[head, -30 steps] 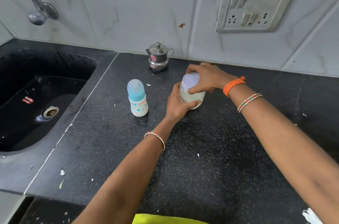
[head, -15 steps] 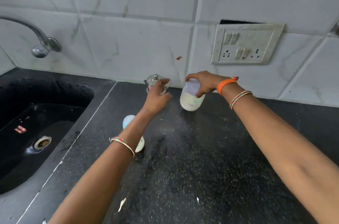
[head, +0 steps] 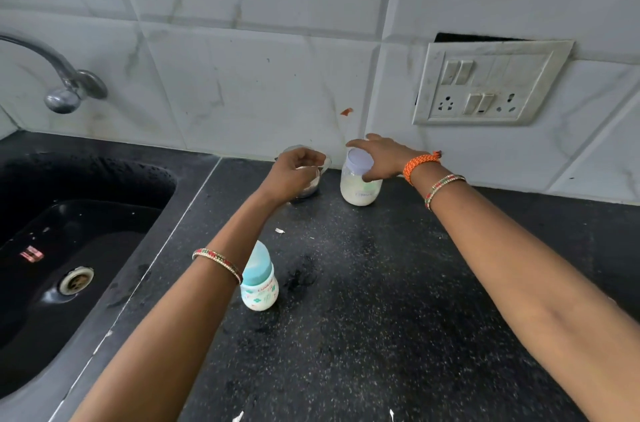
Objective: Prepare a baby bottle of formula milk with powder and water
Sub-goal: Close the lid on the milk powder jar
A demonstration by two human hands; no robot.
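A capped baby bottle (head: 259, 279) is standing upright mid-counter; a lidded jar of white powder (head: 360, 184) is sitting upright beside a steel pot (head: 309, 184) near the wall.

Left hand (head: 294, 176) hides most of steel pot (head: 310, 184).

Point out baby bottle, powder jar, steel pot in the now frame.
baby bottle (head: 260, 286): head view, on its printed body under the blue cap.
powder jar (head: 358, 191): head view, on its lower wall.
steel pot (head: 309, 187): head view, on its side below the left hand.
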